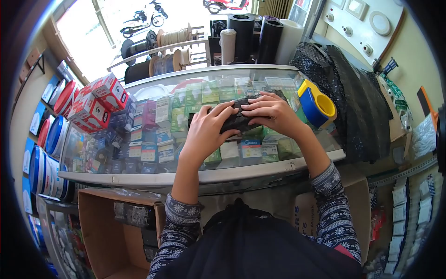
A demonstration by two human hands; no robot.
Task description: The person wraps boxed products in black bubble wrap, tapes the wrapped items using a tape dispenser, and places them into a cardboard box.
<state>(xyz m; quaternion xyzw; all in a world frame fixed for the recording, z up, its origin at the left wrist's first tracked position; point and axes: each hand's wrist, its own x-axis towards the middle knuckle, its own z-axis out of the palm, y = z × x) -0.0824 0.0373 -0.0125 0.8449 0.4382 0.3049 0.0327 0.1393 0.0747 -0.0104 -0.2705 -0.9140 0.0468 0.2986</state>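
Observation:
A bundle wrapped in black plastic [238, 120] lies over the glass counter [223, 176], near its middle. My left hand [209, 128] grips its left end, fingers curled over the top and thumb along the near side. At the other end, my right hand [274, 114] has its fingers bent over the wrap, pressing on it. What is inside the black plastic is hidden. Right of my right hand stands a yellow and blue tape dispenser [318, 104] on the glass. Small boxes [251, 149] in several colours show through the glass beneath my hands.
Red and white bulb boxes [95, 104] are stacked on the counter's left. Black bubble wrap [341, 97] drapes over the right side. Behind the counter stand rolls of plastic [241, 39] and cable spools [174, 49]. An open cardboard box [109, 232] sits below, at left.

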